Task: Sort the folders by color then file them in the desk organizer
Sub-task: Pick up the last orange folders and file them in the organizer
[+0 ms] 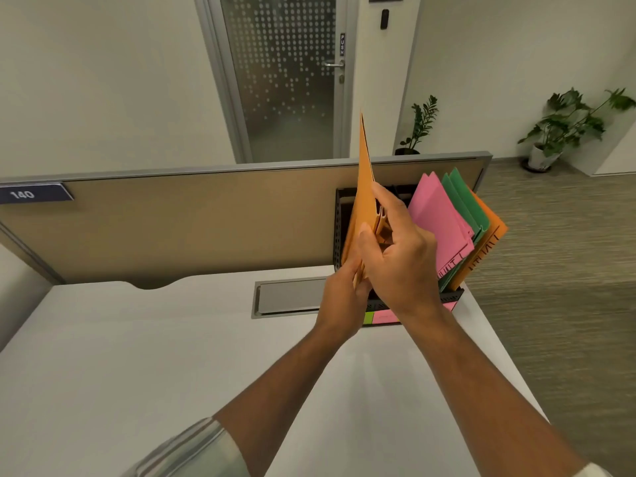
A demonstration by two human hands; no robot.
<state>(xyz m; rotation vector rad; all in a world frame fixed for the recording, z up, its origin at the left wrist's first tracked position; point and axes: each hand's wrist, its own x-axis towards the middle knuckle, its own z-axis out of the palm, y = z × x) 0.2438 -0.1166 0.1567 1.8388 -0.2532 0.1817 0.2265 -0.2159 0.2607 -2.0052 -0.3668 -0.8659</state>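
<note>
A black perforated desk organizer (339, 232) stands at the desk's back right corner, against the partition. Pink folders (438, 218), green folders (463, 201) and an orange folder (492, 235) lean to the right inside it. A bundle of orange folders (364, 187) stands upright over the organizer's left side. My left hand (344, 294) grips the bundle's lower edge. My right hand (399, 256) holds the bundle higher up, with its fingers among the folders' edges. Both hands hide the organizer's front and the bundle's bottom.
A white desk (137, 373) spreads below, with a grey cable hatch (289, 299) left of the organizer. A tan partition (189, 228) runs along the back. Green and pink colour labels (382, 317) show on the organizer's base. Potted plants (557, 132) stand on the floor beyond.
</note>
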